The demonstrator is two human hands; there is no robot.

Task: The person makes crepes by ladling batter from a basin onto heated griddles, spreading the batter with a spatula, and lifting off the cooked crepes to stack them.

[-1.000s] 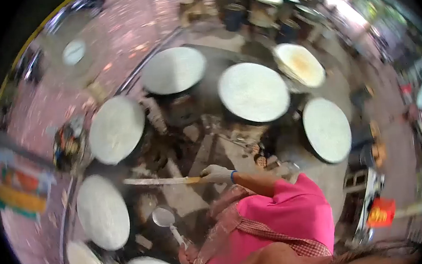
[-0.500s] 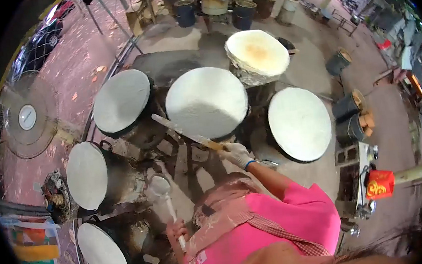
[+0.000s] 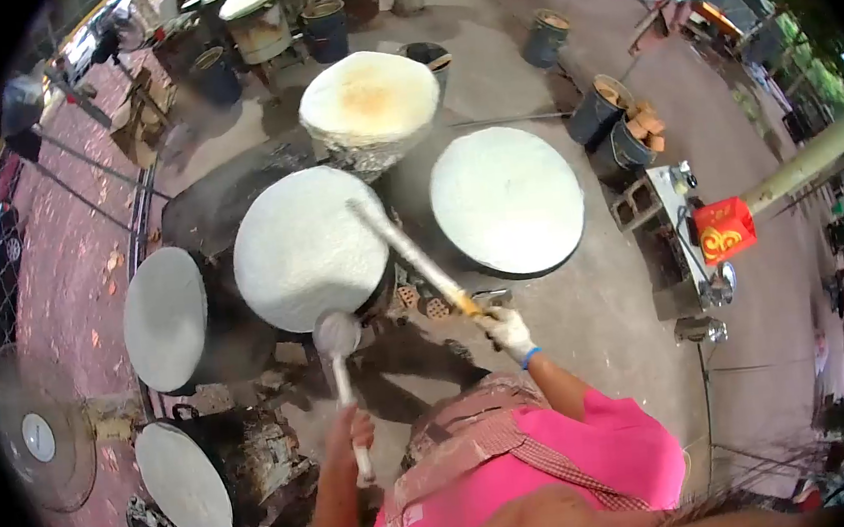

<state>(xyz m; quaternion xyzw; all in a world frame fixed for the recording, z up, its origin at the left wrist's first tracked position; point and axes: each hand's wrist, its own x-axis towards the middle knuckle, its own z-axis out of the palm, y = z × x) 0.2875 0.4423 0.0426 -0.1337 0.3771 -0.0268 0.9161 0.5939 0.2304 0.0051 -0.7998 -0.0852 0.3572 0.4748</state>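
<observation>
My right hand [image 3: 511, 334], in a white glove, is closed round the yellow grip of a long, whitened paddle [image 3: 420, 264]. The paddle's tip reaches over the right side of the middle pan of white batter [image 3: 305, 249]; contact cannot be made out. Bare and closed, my left hand [image 3: 360, 427] grips the pale handle of a round-headed ladle [image 3: 337, 333], its head up near that pan's front rim. To the right lies another white-topped pan [image 3: 507, 201]. Two more, a left pan [image 3: 166, 321] and a lower-left pan [image 3: 183, 482], face me at a slant.
Behind the middle pan stands a drum with a browned white top [image 3: 367, 98]. Buckets [image 3: 598, 113] line the right, one holding bricks [image 3: 643, 127]. A red bag [image 3: 725, 229] hangs by a block-supported shelf [image 3: 673, 206]. At the left is a fan [image 3: 40, 437].
My view has turned to the right, so the pans sit further left. The paddle has swung to my right and the ladle has come closer to the middle pan. Both hands keep their holds.
</observation>
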